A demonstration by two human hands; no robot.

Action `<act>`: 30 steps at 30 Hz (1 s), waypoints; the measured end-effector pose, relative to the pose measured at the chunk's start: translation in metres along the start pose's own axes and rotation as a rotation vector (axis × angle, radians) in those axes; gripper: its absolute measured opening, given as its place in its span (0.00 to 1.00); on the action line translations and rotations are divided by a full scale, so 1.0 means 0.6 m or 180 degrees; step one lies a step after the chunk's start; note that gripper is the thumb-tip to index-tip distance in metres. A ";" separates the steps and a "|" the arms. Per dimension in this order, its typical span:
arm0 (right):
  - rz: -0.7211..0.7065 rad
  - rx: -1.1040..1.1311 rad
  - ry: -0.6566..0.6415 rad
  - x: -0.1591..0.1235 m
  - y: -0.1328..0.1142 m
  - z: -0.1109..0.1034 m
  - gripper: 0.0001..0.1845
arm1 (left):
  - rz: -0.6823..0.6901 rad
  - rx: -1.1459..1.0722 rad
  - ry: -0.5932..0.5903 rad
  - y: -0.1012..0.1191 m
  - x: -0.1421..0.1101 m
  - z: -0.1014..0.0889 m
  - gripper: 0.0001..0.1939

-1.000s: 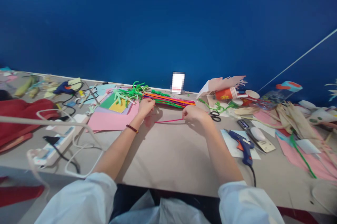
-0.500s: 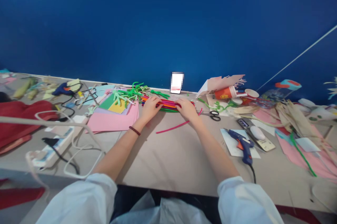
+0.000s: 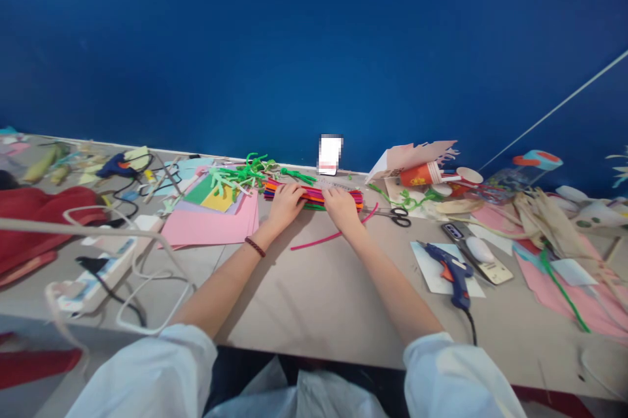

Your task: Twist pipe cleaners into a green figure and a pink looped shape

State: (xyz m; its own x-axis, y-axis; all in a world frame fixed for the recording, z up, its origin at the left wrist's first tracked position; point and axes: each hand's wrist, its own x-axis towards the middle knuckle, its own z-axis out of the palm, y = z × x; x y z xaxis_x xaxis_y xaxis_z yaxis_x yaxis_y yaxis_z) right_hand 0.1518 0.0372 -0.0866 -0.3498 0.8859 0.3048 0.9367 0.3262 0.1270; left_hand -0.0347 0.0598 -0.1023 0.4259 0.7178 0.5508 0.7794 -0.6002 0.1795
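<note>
Resting on bundle — both hands | pink stem, pinched earlier — lies loose

No text, label or number can be read clearly. The yellow marking on the red cup, near the back edge of the tabletop, is too blurred to make out, and the screen of the phone at that edge is pixelated.
</note>
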 end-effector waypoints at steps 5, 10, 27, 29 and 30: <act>-0.0030 -0.0030 0.0034 -0.006 -0.006 0.017 0.10 | 0.0096 0.0181 -0.0127 0.021 -0.003 0.000 0.08; 0.0104 0.0017 0.0134 -0.009 -0.006 0.025 0.12 | 0.0394 0.0261 -0.0007 0.026 -0.006 0.006 0.11; 0.0302 0.0233 0.0381 -0.007 -0.017 0.019 0.14 | 0.0761 -0.0029 -0.0259 0.043 -0.010 0.012 0.18; 0.0346 0.0283 0.0352 -0.007 -0.017 0.016 0.15 | 0.0746 -0.0085 -0.0312 0.045 -0.010 0.012 0.20; 0.0373 0.0318 0.0346 -0.006 -0.018 0.013 0.15 | 0.0740 -0.0100 -0.0355 0.046 -0.009 0.013 0.21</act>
State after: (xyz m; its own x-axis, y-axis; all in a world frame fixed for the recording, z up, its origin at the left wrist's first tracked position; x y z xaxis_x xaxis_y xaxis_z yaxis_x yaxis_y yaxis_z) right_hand 0.1434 0.0330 -0.0967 -0.2325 0.8806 0.4128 0.9659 0.2588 -0.0081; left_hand -0.0120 0.0418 -0.1067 0.6413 0.5926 0.4874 0.6407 -0.7631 0.0848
